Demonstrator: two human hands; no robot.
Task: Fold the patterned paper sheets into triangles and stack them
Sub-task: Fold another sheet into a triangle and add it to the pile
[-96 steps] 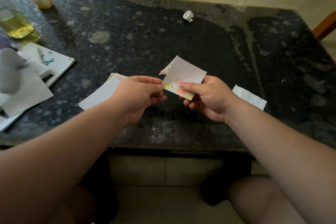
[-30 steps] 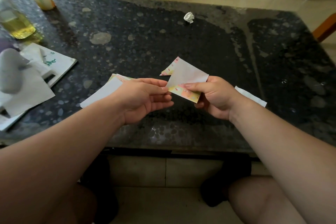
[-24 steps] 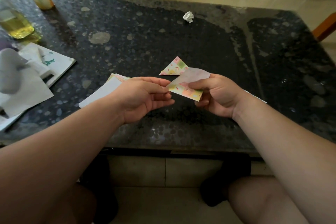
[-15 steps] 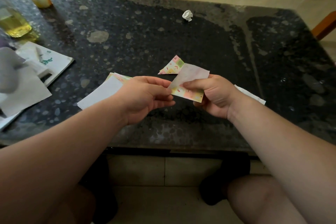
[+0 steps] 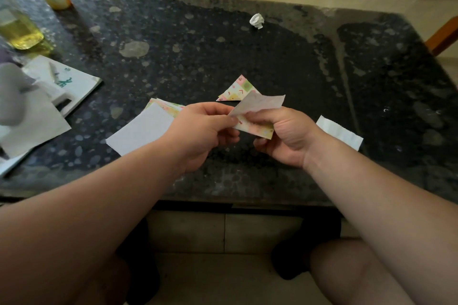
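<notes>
Paper hangs above the dark speckled stone worktop (image 5: pixel 223 44) between the hands: the left hand (image 5: pixel 198 129) pinches a corner of the square pastel-patterned paper sheet (image 5: pixel 260 104), the right hand (image 5: pixel 287 136) pinches its lower edge, and the white flap is half over. Just beyond the hands lies a finished patterned paper triangle (image 5: pixel 239 90); the pile of unfolded white-backed sheets (image 5: pixel 141 131) sits beside the left wrist. Folded in mid-air, the corners may slip out of line, I judge, giving a skewed crease.
</notes>
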